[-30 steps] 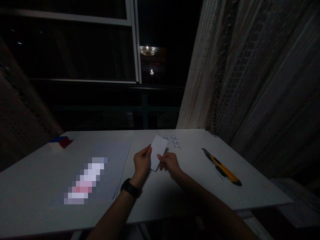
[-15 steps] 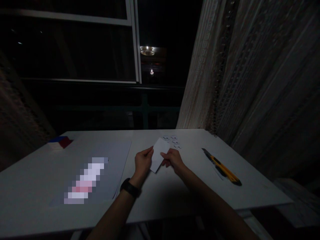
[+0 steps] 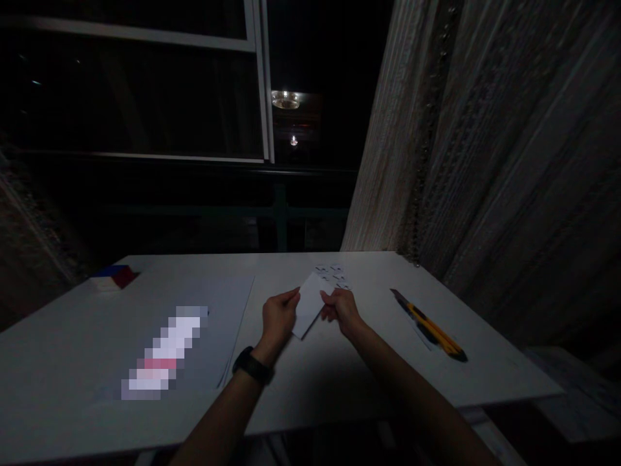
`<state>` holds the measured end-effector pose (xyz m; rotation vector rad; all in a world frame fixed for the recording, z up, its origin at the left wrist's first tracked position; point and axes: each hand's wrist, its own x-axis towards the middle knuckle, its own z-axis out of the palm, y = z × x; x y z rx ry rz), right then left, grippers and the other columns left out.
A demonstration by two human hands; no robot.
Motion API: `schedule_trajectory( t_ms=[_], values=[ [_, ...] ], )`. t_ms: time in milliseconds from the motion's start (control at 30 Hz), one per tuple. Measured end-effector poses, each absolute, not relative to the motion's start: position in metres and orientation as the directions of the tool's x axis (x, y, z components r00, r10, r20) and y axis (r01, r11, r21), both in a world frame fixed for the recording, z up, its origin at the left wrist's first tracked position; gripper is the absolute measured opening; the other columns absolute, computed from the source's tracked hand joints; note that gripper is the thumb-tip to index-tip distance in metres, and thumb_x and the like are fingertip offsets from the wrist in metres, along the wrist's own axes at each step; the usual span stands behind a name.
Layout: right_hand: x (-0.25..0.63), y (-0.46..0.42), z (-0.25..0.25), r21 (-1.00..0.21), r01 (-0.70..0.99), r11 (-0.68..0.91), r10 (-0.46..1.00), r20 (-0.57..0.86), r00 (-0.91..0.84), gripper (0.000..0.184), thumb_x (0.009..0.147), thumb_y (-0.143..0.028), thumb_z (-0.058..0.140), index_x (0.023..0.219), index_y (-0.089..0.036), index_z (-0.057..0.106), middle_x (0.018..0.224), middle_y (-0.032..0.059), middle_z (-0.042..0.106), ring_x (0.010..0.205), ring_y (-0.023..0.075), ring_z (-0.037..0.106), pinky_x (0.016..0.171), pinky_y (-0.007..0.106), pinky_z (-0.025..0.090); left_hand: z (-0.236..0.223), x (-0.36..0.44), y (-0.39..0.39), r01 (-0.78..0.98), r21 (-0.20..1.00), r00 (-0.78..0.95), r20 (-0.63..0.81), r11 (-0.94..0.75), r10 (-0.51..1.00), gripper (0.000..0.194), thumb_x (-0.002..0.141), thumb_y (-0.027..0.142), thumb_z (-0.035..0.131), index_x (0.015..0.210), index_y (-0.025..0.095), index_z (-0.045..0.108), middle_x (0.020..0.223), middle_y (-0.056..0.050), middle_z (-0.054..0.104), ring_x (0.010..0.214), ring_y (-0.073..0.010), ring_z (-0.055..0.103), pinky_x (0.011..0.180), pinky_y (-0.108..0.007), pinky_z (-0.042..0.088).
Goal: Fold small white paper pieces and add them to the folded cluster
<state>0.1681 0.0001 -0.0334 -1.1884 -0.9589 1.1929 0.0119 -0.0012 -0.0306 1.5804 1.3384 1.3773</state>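
both hands on one white paper [image 3: 310, 304], held out over the middle of the table [image 3: 369, 388], front of the slips [image 3: 338, 268]. left hand [image 3: 280, 317] pinches its left edge, thumb on top. right hand [image 3: 346, 312] pinches the right edge, thumb pressed on the upper face, other fingers curled at the edge. paper slants, far end to the left of the right thumb; can't tell if its near corner touches the table. watch [image 3: 252, 366], black, on left wrist. slips have dark marks, too small to read, lying just beyond the right hand. cutter [image 3: 433, 328], yellow and black, well right of the hands, blade end pointing away. sheets [image 3: 233, 317] flat left of the left hand, pixelated patch over them. cube [image 3: 114, 277], blue, red and white, far left. curtain [image 3: 383, 162] right, dark window [image 3: 265, 97] behind.
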Motion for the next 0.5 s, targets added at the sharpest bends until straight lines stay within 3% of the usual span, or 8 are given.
schedule_trajectory(
  t_ms=[200,367,500],
  values=[
    [0.1706,0.0000,-0.0322,-0.972,-0.230,-0.046,0.988,-0.078,0.131,0.033,0.066,-0.044,0.062,0.058,-0.016,0.045,0.040,0.0016,0.056,0.031,0.0127,0.052,0.023,0.016,0.028,-0.0286,0.0121,-0.0020,0.299,0.918,-0.099,0.302,-0.261,0.948,0.026,0.072,0.026,0.059,0.095,0.018,0.068,0.094,-0.009,0.068,0.086,-0.0231,0.064,0.076,-0.033,0.047],
    [0.1732,0.0025,-0.0339,-0.978,-0.207,0.010,0.976,-0.036,0.216,0.035,0.056,-0.032,0.071,0.052,-0.018,0.039,0.035,-0.0014,0.052,0.027,0.0102,0.047,0.024,0.016,0.027,-0.0291,0.0116,-0.0010,0.272,0.931,-0.106,0.279,-0.242,0.954,0.024,0.070,0.026,0.062,0.091,0.018,0.070,0.092,-0.009,0.069,0.085,-0.0239,0.064,0.078,-0.034,0.046],
    [0.1741,0.0028,-0.0331,-0.975,-0.219,0.026,0.973,-0.026,0.229,0.035,0.059,-0.035,0.069,0.051,-0.019,0.039,0.033,-0.0017,0.050,0.027,0.0111,0.048,0.023,0.016,0.024,-0.0294,0.0114,-0.0005,0.234,0.943,-0.098,0.264,-0.236,0.959,0.025,0.069,0.027,0.063,0.091,0.019,0.070,0.090,-0.009,0.070,0.084,-0.0240,0.064,0.078,-0.034,0.046]
  ],
)
